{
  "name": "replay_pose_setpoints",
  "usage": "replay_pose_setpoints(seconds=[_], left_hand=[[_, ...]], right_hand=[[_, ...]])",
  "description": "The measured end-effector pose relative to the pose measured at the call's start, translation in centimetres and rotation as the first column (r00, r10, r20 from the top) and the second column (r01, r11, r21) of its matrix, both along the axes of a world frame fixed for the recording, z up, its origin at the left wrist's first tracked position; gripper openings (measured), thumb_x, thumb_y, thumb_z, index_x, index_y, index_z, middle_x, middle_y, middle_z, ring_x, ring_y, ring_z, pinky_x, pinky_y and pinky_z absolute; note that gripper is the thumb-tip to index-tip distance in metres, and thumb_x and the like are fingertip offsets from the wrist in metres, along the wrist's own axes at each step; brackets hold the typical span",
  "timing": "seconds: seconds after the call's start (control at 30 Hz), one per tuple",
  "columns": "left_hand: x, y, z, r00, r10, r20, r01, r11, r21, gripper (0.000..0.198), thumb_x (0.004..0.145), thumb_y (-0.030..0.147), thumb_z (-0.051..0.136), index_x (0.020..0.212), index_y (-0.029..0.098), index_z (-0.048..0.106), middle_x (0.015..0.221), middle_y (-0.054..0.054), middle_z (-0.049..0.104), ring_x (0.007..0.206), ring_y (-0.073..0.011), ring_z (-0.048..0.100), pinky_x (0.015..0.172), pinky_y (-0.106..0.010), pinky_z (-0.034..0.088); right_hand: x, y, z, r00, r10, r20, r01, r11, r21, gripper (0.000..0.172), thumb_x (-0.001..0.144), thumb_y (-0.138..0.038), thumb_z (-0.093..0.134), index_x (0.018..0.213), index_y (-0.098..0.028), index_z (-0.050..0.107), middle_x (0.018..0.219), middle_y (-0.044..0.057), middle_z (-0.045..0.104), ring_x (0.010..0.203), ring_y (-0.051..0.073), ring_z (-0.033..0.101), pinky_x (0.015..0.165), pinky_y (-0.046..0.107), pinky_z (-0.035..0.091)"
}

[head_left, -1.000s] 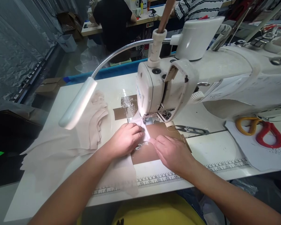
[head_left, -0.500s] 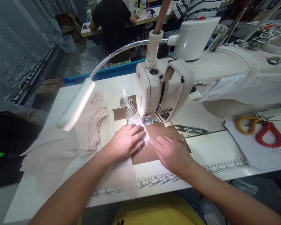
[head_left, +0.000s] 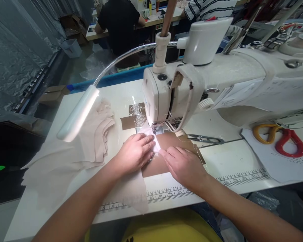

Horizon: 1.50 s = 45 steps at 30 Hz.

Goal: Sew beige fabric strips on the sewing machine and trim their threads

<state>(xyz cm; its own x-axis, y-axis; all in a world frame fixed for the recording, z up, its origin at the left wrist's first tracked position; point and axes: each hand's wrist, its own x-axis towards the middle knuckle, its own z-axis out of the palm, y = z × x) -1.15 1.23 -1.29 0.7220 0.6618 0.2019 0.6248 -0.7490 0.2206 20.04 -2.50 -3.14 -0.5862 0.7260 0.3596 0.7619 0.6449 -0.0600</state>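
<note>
My left hand [head_left: 136, 152] lies over a pale fabric piece [head_left: 133, 192], its fingers stretched flat towards the needle area and pressing the cloth down. The cloth runs from the table's front edge, under that hand, to the presser foot [head_left: 154, 129] of the white sewing machine [head_left: 158, 95]. My right hand [head_left: 183, 164] rests on the brown taped panel [head_left: 156, 167], with thumb and forefinger pinched at the right edge of the fabric. Its other fingers are curled under. The fingertips of both hands are a short way in front of the foot.
Stacked pale fabric pieces [head_left: 91, 141] lie left, beneath a lamp [head_left: 78, 112] on a bendable neck. Thread snips [head_left: 205, 139] lie right of the needle. Scissors with orange and red handles [head_left: 290, 143] rest on white paper [head_left: 257, 151]. A printed ruler [head_left: 170, 194] follows the front edge.
The view has shifted slightly, so the machine sits a little further left. Both hands keep nearly the same place on the cloth; a bit more fabric shows between their fingertips.
</note>
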Motion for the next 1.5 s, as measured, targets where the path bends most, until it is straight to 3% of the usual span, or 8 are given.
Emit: replay_pose_setpoints(seconds=[0.43,0.7,0.93,1.13,1.33,1.5], left_hand=[[-0.8,1.1,0.2,0.999,-0.053,0.011,0.053,0.998,-0.022,0.038,0.091,0.031,0.047,0.123,0.013,0.057,0.128,-0.013,0.058,0.109,-0.0269,0.052,0.090,-0.044,0.047],[-0.5,1.1,0.3,0.997,-0.074,-0.036,0.075,0.997,0.027,0.029,0.094,0.025,0.039,0.109,0.012,0.060,0.114,-0.015,0.062,0.103,-0.0242,0.055,0.084,-0.041,0.049],[-0.7,0.8,0.3,0.996,-0.069,-0.059,0.072,0.996,0.044,0.031,0.094,0.025,0.041,0.114,0.014,0.061,0.108,-0.013,0.061,0.096,-0.0237,0.055,0.080,-0.039,0.049],[-0.9,0.8,0.2,0.994,-0.091,-0.058,0.094,0.994,0.055,0.031,0.093,0.022,0.041,0.116,0.013,0.061,0.124,-0.013,0.059,0.103,-0.0241,0.054,0.083,-0.040,0.050],[-1.1,1.0,0.1,0.993,-0.111,-0.039,0.113,0.993,0.043,0.033,0.093,0.023,0.041,0.118,0.012,0.060,0.125,-0.012,0.061,0.104,-0.0247,0.055,0.085,-0.041,0.050],[-1.4,1.9,-0.1,0.992,-0.125,-0.002,0.125,0.991,0.051,0.035,0.093,0.024,0.044,0.122,0.012,0.059,0.125,-0.013,0.061,0.107,-0.0257,0.055,0.088,-0.043,0.051]], right_hand=[[-0.4,0.8,0.7,0.998,0.002,0.065,0.001,0.999,-0.044,0.028,0.084,-0.009,0.049,0.104,-0.014,0.068,0.067,0.003,0.057,0.063,0.016,0.048,0.060,0.028,0.033],[-0.3,0.8,0.7,0.998,0.012,0.062,-0.007,0.997,-0.079,0.027,0.085,-0.008,0.046,0.102,-0.013,0.067,0.067,0.003,0.055,0.064,0.016,0.048,0.060,0.028,0.034],[-0.2,0.7,0.7,0.998,0.010,0.068,-0.005,0.997,-0.077,0.029,0.083,-0.009,0.049,0.105,-0.014,0.067,0.069,0.003,0.057,0.064,0.017,0.048,0.059,0.029,0.034],[-0.3,0.6,0.7,0.997,0.000,0.076,0.006,0.997,-0.077,0.029,0.083,-0.008,0.049,0.105,-0.014,0.067,0.069,0.003,0.057,0.064,0.017,0.048,0.058,0.028,0.034],[-0.4,0.7,0.7,0.996,0.000,0.089,0.008,0.996,-0.083,0.029,0.084,-0.009,0.049,0.107,-0.013,0.066,0.071,0.004,0.059,0.065,0.016,0.049,0.059,0.028,0.034],[-0.8,1.6,1.6,0.988,-0.010,0.156,0.037,0.984,-0.172,0.026,0.087,-0.009,0.047,0.103,-0.014,0.067,0.071,0.003,0.060,0.067,0.016,0.051,0.059,0.029,0.032]])
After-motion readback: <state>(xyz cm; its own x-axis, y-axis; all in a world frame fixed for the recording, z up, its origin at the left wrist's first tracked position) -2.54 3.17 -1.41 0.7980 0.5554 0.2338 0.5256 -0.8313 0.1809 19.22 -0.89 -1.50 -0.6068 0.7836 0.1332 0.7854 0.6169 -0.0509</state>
